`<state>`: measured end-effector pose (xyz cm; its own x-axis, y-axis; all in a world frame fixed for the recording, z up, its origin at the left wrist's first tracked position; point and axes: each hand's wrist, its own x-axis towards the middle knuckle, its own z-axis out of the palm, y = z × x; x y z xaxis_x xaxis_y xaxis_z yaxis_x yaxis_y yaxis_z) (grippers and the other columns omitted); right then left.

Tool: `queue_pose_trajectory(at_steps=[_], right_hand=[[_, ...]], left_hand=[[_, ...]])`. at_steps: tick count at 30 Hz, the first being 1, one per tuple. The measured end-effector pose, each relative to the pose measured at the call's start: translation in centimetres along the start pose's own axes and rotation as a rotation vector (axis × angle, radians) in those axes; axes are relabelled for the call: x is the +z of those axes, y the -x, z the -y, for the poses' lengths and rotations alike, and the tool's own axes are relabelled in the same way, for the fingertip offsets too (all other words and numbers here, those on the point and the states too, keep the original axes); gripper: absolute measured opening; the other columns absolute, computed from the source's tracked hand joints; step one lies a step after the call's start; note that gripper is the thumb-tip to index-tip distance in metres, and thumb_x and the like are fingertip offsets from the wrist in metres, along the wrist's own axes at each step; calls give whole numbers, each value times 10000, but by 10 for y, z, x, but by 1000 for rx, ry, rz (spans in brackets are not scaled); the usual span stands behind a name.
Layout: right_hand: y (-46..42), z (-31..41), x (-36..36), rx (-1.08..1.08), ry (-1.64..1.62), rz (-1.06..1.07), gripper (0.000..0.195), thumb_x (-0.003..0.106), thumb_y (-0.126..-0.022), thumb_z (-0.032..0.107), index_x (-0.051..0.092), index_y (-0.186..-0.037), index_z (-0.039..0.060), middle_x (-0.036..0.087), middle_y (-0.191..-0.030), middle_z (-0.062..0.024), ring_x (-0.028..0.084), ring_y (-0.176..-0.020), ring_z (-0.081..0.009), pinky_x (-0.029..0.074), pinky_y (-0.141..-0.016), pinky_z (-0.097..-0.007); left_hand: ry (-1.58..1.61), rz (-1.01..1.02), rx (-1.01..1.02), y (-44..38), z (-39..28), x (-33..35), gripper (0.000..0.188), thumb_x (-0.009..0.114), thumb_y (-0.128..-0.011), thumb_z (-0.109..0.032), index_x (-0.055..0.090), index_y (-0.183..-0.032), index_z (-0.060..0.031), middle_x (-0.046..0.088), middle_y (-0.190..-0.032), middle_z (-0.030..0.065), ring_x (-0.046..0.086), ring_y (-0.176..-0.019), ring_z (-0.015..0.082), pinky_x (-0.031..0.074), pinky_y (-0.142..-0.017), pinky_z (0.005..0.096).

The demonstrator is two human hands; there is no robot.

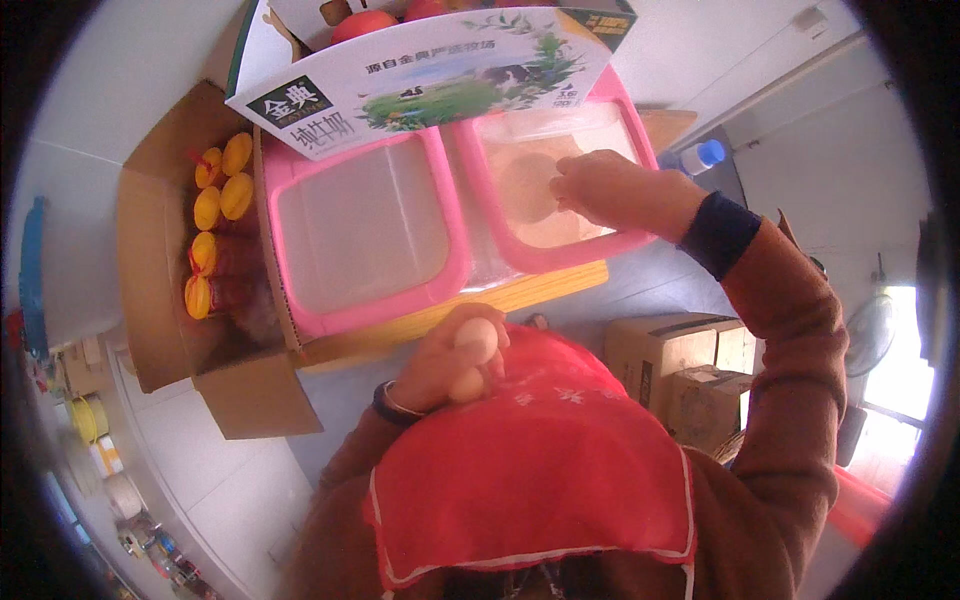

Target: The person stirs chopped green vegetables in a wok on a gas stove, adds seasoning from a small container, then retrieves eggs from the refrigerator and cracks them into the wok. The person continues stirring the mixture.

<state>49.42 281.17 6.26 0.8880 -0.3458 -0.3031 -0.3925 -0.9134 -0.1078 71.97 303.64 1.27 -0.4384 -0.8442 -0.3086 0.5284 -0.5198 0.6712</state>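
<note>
My left hand (433, 361) is curled around at least two pale eggs (477, 339), held close in front of the red apron (540, 465). My right hand (619, 191) reaches over the right one of two pink-rimmed plastic bins (487, 217), its fingers bent together above the window. Whether those fingers hold anything is hidden from this angle. Something light brown (521, 176) shows within that bin's rim. Beside it, the left pink-rimmed bin (364, 225) has a cloudy, see-through panel.
A printed milk carton box (442, 75) with red round fruit (364, 26) rests across the bins' far side. At left, an open cardboard box (161, 262) holds several yellow-capped bottles (236, 196). Cardboard boxes (667, 352) stand lower right. A blue-capped bottle (697, 157) is beyond my right wrist.
</note>
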Motion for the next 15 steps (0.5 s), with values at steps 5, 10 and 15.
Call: queue_pose_trajectory(at_steps=[5, 10, 15], right_hand=[[23, -6, -12, 39, -146, -82, 90, 577, -871, 111, 640, -859, 47, 608, -866, -118, 615, -836, -311, 489, -766, -397], [57, 0, -29, 80, -364, -286, 70, 618, -848, 82, 672, -864, 41, 653, -848, -106, 636, -801, -284, 499, -734, -382], [84, 12, -26, 152, -413, -473, 99, 676, -802, 59, 683, -899, 42, 683, -886, -104, 643, -792, -266, 490, -723, -361]], left_hand=[[-10, 8, 2, -2, 4, 6, 350, 599, -893, -236, 454, -1138, -33, 571, -929, 95, 598, -684, 154, 501, -555, 278], [-29, 8, -18, 0, 1, 9, 339, 583, -896, -213, 449, -1152, -35, 568, -956, 95, 603, -697, 154, 510, -566, 280], [-71, -12, 9, 2, 2, 12, 296, 543, -932, -204, 469, -1173, -50, 578, -875, 71, 559, -664, 120, 453, -558, 260]])
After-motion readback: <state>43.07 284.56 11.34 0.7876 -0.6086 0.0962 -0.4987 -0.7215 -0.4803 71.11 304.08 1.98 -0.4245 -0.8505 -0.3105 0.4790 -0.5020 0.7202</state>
